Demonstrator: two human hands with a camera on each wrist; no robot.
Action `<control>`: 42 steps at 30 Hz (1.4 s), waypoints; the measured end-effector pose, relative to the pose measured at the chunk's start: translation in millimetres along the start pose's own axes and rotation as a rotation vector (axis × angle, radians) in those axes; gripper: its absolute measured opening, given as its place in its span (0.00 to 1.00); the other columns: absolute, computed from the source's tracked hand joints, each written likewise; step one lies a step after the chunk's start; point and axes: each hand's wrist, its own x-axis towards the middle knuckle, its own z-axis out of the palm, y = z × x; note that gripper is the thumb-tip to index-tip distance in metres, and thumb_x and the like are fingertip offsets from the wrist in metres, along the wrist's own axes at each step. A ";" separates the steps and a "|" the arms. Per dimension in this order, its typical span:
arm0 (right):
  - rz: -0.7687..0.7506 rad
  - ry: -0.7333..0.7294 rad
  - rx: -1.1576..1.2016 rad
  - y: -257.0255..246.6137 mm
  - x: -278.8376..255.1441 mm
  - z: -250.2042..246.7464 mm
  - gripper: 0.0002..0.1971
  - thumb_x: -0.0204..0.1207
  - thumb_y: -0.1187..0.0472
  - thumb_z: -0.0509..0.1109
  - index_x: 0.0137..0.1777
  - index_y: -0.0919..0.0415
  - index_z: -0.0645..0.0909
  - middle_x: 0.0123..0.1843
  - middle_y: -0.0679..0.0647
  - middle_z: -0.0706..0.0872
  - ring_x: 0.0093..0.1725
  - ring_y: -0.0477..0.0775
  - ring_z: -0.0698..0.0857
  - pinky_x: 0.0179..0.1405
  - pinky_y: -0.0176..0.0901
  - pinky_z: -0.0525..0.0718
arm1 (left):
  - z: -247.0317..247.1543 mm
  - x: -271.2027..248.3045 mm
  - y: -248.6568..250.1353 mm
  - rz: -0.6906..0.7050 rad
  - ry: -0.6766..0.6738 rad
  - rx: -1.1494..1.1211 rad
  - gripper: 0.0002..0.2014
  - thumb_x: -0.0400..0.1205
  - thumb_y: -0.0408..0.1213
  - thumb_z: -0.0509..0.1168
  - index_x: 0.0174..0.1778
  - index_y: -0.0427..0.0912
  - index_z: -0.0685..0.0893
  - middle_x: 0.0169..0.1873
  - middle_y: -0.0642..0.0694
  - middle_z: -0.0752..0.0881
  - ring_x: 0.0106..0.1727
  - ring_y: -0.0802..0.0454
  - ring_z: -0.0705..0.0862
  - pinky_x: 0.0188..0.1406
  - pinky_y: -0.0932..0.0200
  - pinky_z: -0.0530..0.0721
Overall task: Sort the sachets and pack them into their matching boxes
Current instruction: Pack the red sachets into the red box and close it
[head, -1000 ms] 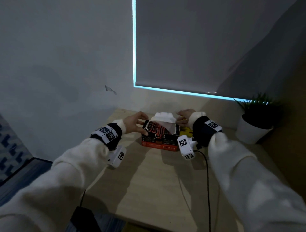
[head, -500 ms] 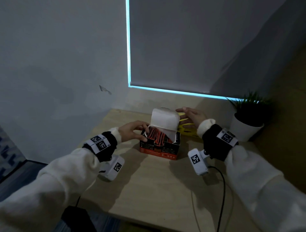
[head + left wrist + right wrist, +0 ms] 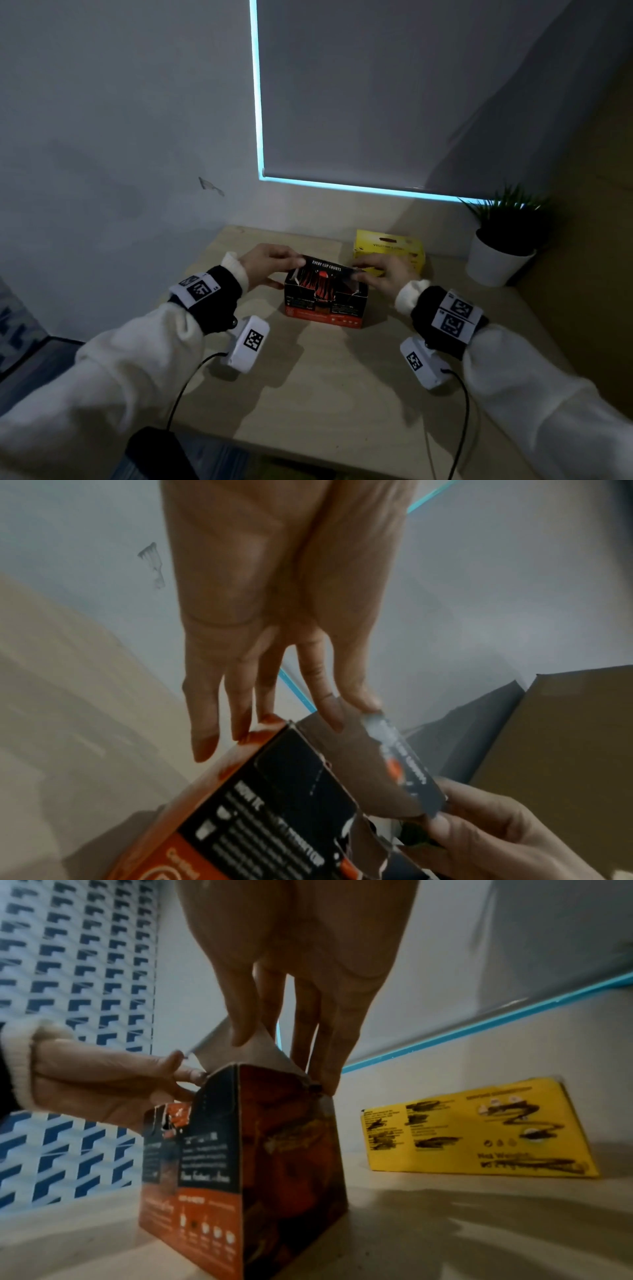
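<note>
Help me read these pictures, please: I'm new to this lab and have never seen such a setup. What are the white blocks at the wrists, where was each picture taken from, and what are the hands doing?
No machine here: a person works bare-handed. One camera sits on the head; the white blocks under each wrist are cameras too, looking along the fingers. On the wooden table stands an orange and black box, with sachets showing inside. The left hand and right hand each pinch an end of its lid flap, folded over the opening but not fully shut. Behind it sits a yellow box, and a potted plant stands at the far right.
</note>
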 end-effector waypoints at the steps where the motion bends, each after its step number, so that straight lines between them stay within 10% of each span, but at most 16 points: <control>1: -0.026 -0.042 -0.039 -1.2 -1.7 0.4 0.17 0.73 0.60 0.72 0.62 0.58 0.82 0.61 0.55 0.86 0.63 0.53 0.81 0.51 0.28 0.68 | 1.7 0.2 0.1 0.010 0.018 0.005 0.06 0.79 0.36 0.66 0.36 0.44 0.83 0.39 0.47 0.83 0.47 0.51 0.80 0.54 0.47 0.81; 9: -0.098 -0.027 -0.178 -4.6 -5.3 11.4 0.15 0.78 0.59 0.66 0.64 0.58 0.81 0.64 0.57 0.85 0.64 0.57 0.81 0.61 0.40 0.74 | 20.1 -5.0 -8.7 0.058 0.156 0.089 0.21 0.74 0.29 0.71 0.16 0.53 0.81 0.47 0.45 0.82 0.48 0.47 0.81 0.48 0.53 0.82; 16: -0.111 -0.093 -0.256 -4.0 -8.6 7.3 0.18 0.79 0.61 0.65 0.68 0.57 0.77 0.69 0.58 0.81 0.68 0.58 0.78 0.66 0.41 0.71 | 20.4 -13.2 -4.1 0.018 0.076 -0.049 0.03 0.77 0.33 0.68 0.39 0.44 0.83 0.49 0.50 0.84 0.55 0.49 0.80 0.61 0.43 0.80; 26: -0.037 -0.115 -0.252 -3.2 -13.8 2.9 0.18 0.78 0.55 0.65 0.67 0.58 0.78 0.71 0.57 0.79 0.71 0.57 0.76 0.66 0.38 0.68 | 38.7 -15.0 -6.4 -0.074 0.240 -0.219 0.12 0.76 0.33 0.69 0.51 0.28 0.85 0.54 0.43 0.83 0.56 0.47 0.80 0.63 0.45 0.80; 36: -0.066 -0.172 -0.317 2.1 -8.1 0.8 0.19 0.80 0.55 0.63 0.69 0.57 0.76 0.75 0.58 0.74 0.74 0.57 0.73 0.71 0.42 0.66 | 34.5 0.5 -12.5 -0.084 0.258 -0.046 0.13 0.73 0.29 0.73 0.27 0.42 0.76 0.37 0.43 0.83 0.49 0.43 0.81 0.64 0.37 0.81; 42: -0.147 -0.115 -0.322 12.2 -6.8 6.5 0.20 0.81 0.50 0.57 0.69 0.56 0.76 0.74 0.57 0.75 0.72 0.58 0.75 0.70 0.43 0.69 | 30.1 3.9 -8.1 -0.038 0.160 0.070 0.18 0.76 0.33 0.70 0.60 0.47 0.76 0.58 0.44 0.80 0.58 0.43 0.82 0.45 0.52 0.84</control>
